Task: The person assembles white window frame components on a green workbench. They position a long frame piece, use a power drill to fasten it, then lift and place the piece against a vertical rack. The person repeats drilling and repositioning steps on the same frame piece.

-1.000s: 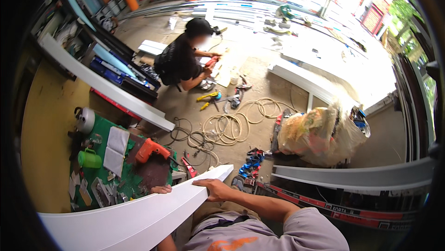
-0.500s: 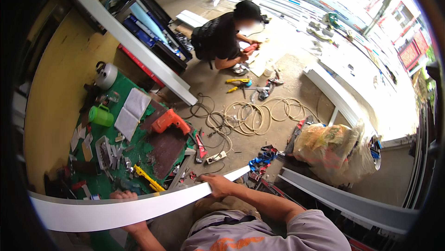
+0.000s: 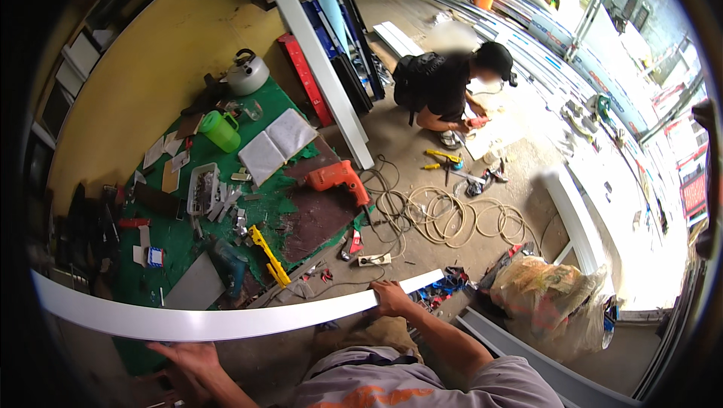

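A long white profile stretches across in front of me, its bright face bent by the lens. My right hand is closed around it near its right end, fingers over the far edge. At the near edge, farther left, my left hand bears against its underside; its fingers are partly hidden. Beyond the profile stands a low green-topped table holding an orange-red drill, a yellow-handled tool and an open notebook.
A co-worker crouches ahead with a red tool. Coiled cable lies on the floor by a power strip. A stuffed plastic bag stands right. A white beam leans beyond the table, beside a kettle.
My view has turned left, showing more of the table. My left hand's fingers have left the far edge; the hand is now below the near edge. My right hand keeps its grip.
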Demonstrator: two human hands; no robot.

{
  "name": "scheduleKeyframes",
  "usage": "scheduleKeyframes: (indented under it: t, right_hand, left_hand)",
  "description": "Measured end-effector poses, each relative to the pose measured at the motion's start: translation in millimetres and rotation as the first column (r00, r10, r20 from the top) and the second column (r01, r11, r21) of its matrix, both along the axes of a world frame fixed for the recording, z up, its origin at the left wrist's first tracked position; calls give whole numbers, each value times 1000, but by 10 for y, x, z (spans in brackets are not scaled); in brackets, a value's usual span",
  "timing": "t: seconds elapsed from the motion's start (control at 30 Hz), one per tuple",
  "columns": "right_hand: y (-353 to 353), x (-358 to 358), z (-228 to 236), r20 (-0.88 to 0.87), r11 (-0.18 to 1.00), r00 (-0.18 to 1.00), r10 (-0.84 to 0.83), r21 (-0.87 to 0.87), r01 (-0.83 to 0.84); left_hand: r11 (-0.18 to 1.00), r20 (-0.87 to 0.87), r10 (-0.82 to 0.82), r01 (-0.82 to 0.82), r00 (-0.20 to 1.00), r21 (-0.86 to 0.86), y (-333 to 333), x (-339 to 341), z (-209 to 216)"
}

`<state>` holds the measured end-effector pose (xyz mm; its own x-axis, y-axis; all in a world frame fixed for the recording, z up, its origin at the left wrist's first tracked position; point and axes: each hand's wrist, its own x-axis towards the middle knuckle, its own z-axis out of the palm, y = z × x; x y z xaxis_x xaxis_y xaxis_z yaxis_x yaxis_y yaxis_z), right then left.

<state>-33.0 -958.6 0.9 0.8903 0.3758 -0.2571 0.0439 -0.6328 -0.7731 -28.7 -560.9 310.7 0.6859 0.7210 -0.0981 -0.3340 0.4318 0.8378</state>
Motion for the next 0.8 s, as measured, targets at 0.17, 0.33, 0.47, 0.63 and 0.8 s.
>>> scheduleKeyframes:
  t: [0.17, 0.33, 0.47, 0.63, 0.8]
  right_hand:
    - [258, 56, 235, 55, 999, 998, 36, -25, -35]
    - [845, 22, 602, 282, 999, 958, 45, -5, -46]
    - [1472, -90, 944, 400, 997, 915, 59, -74, -32]
    - [2259, -175, 1266, 207, 932, 952, 227, -330, -150]
    - [2792, -249, 1500, -53, 853, 964, 262, -455, -257]
  left_hand:
    - [995, 18, 48, -46, 999, -84, 536, -224, -35]
    - [983, 51, 53, -44, 997, -176, 1404, -566, -65]
    - [975, 67, 40, -24, 997, -221, 2263, -975, -385]
    - [943, 98, -139, 162, 985, -292, 3068, -1499, -1171]
    - [934, 32, -201, 202, 979, -295, 3502, -1910, -1660]
